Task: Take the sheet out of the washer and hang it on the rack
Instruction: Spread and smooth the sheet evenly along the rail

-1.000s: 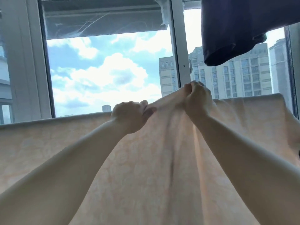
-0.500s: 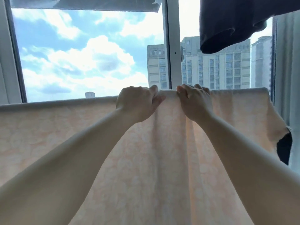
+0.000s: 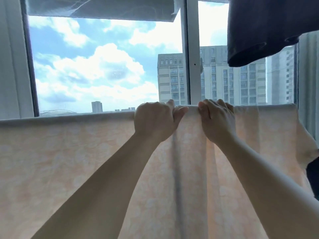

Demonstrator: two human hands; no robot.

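Observation:
A pale peach sheet (image 3: 72,152) with a faint floral print hangs across the whole view, draped over a horizontal rack bar that the cloth hides. Its folded top edge runs level from the left side to the right window frame. My left hand (image 3: 153,122) grips that top edge near the middle, thumb pointing right. My right hand (image 3: 216,120) grips the same edge just to the right, fingers curled over the fold. A short stretch of sheet spans the gap between the two hands, with vertical creases below it.
A dark navy garment (image 3: 269,26) hangs from above at the top right. Behind the sheet is a large window with a white mullion (image 3: 193,57), sky and tall buildings outside. Another dark cloth (image 3: 313,176) shows at the right edge.
The bunched peak of sheet my right hand held up a second ago has come down flat onto the bar. Both hands now sit level on the top edge, slightly farther apart.

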